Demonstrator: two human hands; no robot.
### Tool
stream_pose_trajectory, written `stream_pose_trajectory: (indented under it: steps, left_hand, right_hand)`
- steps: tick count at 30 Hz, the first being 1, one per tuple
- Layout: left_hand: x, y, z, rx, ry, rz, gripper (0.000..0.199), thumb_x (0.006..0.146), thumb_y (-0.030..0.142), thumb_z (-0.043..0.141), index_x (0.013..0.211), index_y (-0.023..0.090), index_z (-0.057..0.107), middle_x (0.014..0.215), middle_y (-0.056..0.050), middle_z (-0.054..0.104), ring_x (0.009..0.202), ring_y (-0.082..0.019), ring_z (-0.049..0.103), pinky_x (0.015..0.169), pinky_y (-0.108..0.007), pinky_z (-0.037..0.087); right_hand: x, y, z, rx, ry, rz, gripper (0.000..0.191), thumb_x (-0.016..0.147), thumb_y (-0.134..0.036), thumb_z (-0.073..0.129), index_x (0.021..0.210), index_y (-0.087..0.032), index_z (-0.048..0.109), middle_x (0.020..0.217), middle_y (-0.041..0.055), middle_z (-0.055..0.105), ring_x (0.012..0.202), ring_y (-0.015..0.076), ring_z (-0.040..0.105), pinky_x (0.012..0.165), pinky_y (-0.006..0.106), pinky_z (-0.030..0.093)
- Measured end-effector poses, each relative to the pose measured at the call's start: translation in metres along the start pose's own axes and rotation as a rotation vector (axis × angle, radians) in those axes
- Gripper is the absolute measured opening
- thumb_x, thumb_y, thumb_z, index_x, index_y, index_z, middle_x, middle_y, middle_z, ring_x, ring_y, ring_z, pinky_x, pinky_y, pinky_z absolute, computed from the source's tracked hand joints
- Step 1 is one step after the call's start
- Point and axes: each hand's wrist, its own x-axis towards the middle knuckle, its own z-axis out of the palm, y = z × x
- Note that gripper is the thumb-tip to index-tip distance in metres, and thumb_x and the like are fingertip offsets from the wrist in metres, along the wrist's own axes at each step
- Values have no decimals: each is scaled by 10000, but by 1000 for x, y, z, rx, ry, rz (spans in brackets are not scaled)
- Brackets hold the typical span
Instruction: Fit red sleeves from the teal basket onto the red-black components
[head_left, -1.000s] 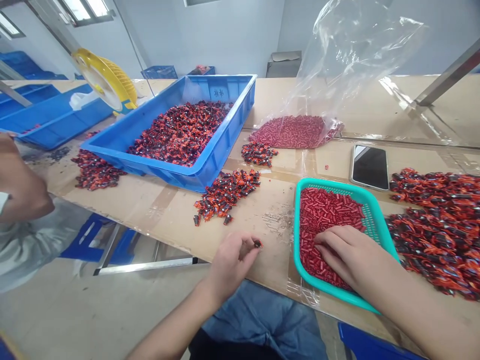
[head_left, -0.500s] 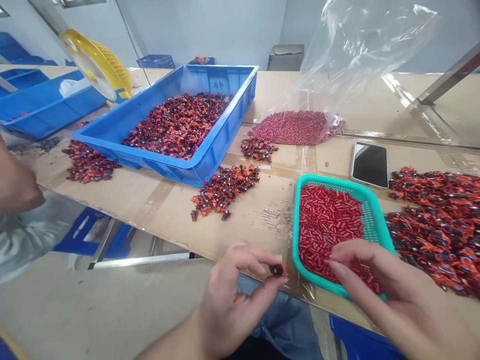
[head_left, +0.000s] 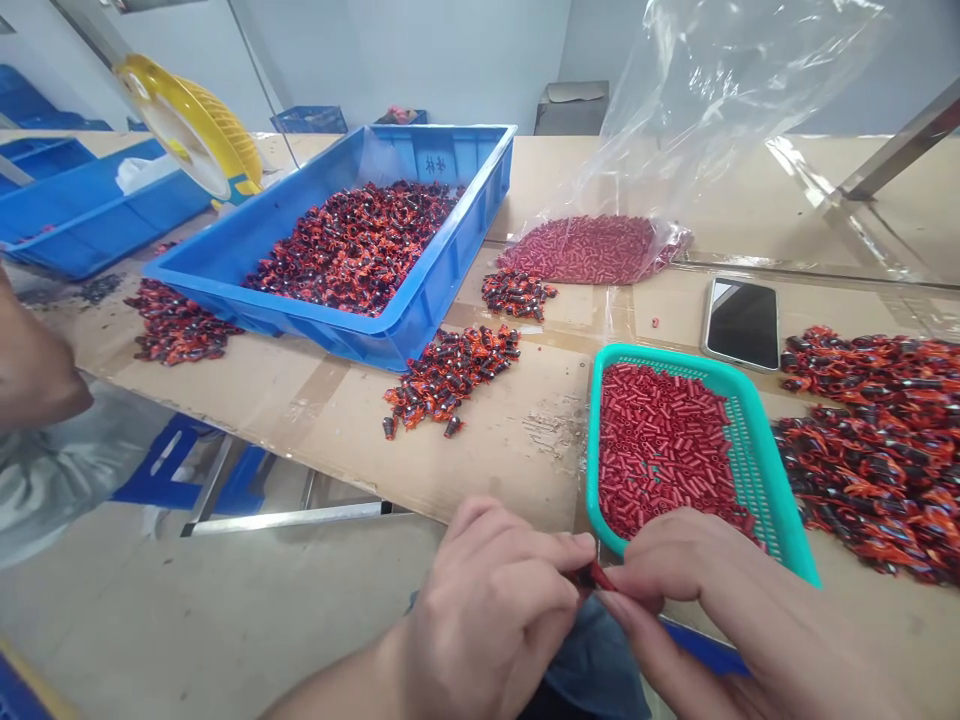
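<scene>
My left hand point(head_left: 487, 610) and my right hand point(head_left: 705, 600) meet at the front edge of the cardboard-covered table point(head_left: 480, 470). Between their fingertips is a small red tube point(head_left: 600, 575), pinched by my right hand. My left fingers pinch a small dark piece with orange strands point(head_left: 579, 578), mostly hidden by the fingers. Just behind my right hand stands a teal mesh basket point(head_left: 675, 365) full of short red tubes point(head_left: 664, 450). Loose heaps of dark-and-orange pieces point(head_left: 870, 460) lie to its right.
A blue plastic crate point(head_left: 420, 320) holds a large heap of dark-and-orange pieces. A smartphone point(head_left: 742, 325) lies on the table beyond the basket. A clear plastic bag point(head_left: 720, 100) holds red tubes. A co-worker's hand point(head_left: 30, 370) shows at the left edge.
My right hand has left the basket and taken a red tube. My hands have come together at the table's front edge, and the small dark piece is now partly covered by my left fingers.
</scene>
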Motion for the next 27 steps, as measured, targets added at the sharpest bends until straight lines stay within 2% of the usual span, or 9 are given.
stream_pose_trajectory:
  steps: [4, 9, 14, 17, 19, 22, 24, 27]
  left_hand:
    - [-1, -1, -2, 14, -48, 26, 216, 936, 7, 666, 997, 188, 564, 1078, -54, 817, 837, -124, 740, 841, -307, 492]
    - [-1, 0, -2, 40, -82, 18, 181, 963, 29, 633, 938, 201, 582, 1087, -32, 822, 821, -114, 721, 847, -296, 482]
    - [2, 2, -4, 47, -92, 33, 183, 977, 33, 624, 881, 185, 593, 1088, -29, 821, 857, -105, 735, 871, -283, 480]
    - [3, 5, -3, 49, -86, 78, 202, 992, 33, 610, 851, 176, 597, 1089, -49, 824, 904, -115, 754, 872, -286, 491]
    - [1, 7, 0, 43, -39, 104, 195, 993, 35, 628, 857, 172, 611, 1070, -53, 832, 907, -118, 766, 850, -288, 501]
    - [-3, 12, 7, 7, 56, 51, 118, 983, 47, 675, 972, 164, 668, 1012, -24, 846, 838, -111, 776, 789, -293, 506]
    - [-6, 17, 11, -22, 121, -12, 111, 1008, 96, 665, 1088, 168, 688, 969, -9, 849, 764, -112, 772, 732, -307, 511]
    - [-11, 26, 11, -48, 94, -46, 163, 1080, 229, 567, 1189, 200, 683, 955, -18, 848, 708, -128, 773, 656, -322, 529]
  right_hand:
    - [2, -1, -1, 36, -14, 6, 120, 992, -130, 588, 974, -244, 557, 816, -15, 660, 728, 107, 675, 685, 184, 564]
    - [2, -2, -2, 56, 36, -3, 149, 968, -108, 602, 987, -248, 555, 824, -19, 681, 736, 107, 685, 686, 182, 572]
    - [-2, -3, -3, 38, -9, 5, 139, 978, -107, 592, 1004, -241, 567, 848, -19, 670, 767, 95, 678, 718, 169, 559]
    - [-4, -3, -3, 142, -26, 79, 145, 989, -123, 588, 954, -257, 543, 833, -49, 654, 742, 77, 664, 699, 144, 545]
    - [-5, -3, -4, 261, -33, 202, 149, 973, -148, 630, 963, -272, 548, 835, -71, 658, 732, 68, 665, 683, 120, 541]
    - [-4, -2, -4, 483, -97, 363, 148, 937, -279, 717, 1053, -293, 626, 893, -58, 701, 799, 97, 693, 722, 130, 563]
    - [-5, 1, -2, 651, -171, 422, 207, 938, -431, 723, 1074, -283, 672, 927, -20, 711, 844, 136, 696, 754, 173, 573]
    - [-10, 3, 4, 865, -267, 485, 401, 935, -637, 668, 1056, -254, 673, 908, 16, 655, 839, 165, 646, 744, 223, 545]
